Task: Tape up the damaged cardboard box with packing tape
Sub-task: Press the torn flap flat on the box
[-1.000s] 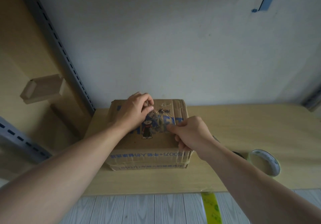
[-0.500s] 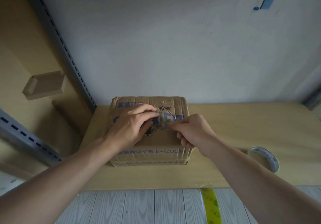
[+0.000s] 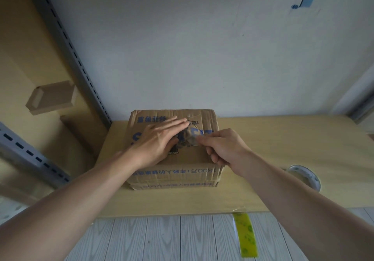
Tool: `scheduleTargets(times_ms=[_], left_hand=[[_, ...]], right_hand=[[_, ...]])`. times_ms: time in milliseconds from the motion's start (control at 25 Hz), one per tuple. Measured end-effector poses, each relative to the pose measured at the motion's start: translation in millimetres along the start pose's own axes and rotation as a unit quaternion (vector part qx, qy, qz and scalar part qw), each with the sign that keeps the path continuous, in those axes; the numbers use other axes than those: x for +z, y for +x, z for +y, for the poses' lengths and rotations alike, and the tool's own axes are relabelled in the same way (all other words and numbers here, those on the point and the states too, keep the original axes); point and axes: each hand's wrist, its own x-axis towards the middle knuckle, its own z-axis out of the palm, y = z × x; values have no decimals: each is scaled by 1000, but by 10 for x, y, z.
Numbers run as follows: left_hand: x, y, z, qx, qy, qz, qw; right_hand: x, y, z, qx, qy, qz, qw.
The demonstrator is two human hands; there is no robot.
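- The wooden table (image 3: pixel 273 143) runs along the white wall and carries the whole job.
- The cardboard box (image 3: pixel 174 172) stands dead ahead at 12 o'clock, its far side close to the wall, with blue print on top and front and its near edge creased.
- My left hand (image 3: pixel 159 141) lies flat on the 9 o'clock half of the box top, fingers straight, pressing down where the tape begins.
- My right hand (image 3: pixel 224 147), at 3 o'clock on the top, is curled, thumb and forefinger pinching the tape's free end.
- The tape roll (image 3: pixel 305 176) lies untouched on the table at 4 o'clock from the box, well apart.
- A yellow-green strip (image 3: pixel 245 238) hangs off the table's near edge at 5 o'clock.
- The clear packing tape (image 3: pixel 190 137) spans between my hands over the top's centre, rumpled rather than flat.
- The risk, as I judge it: if I lower it slack, the creases set, air stays trapped, and the damage underneath is left poorly held. A slipping pinch would let the end fold onto itself.
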Motion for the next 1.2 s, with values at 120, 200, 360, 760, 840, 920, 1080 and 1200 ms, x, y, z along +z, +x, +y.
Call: scheduleTargets(times_ms=[120,200,360,760,840,920,1080,1200], left_hand=[[-16,-19,13,-5,37,-59,998],[-43,-42,63,-9,55,-93,994],[-86,-51,131,-17,106,-161,981],[-93,-71,219,11,142,-187,972],[-97,-74,235,6,136,-187,973],[-94,-80,240,7,133,-191,973],[-59,-143,252,22,134,-178,975],[-35,-196,302,24,138,-175,975]], right_hand=[[15,7,-16,12,-42,15,999],[27,19,-30,17,-54,21,998],[46,23,-56,13,-96,33,995],[22,39,-51,11,-157,30,987],[20,49,-59,12,-165,29,986],[21,71,-68,15,-176,28,984],[30,115,-81,9,-209,30,977],[-5,126,-78,-12,-294,34,955]])
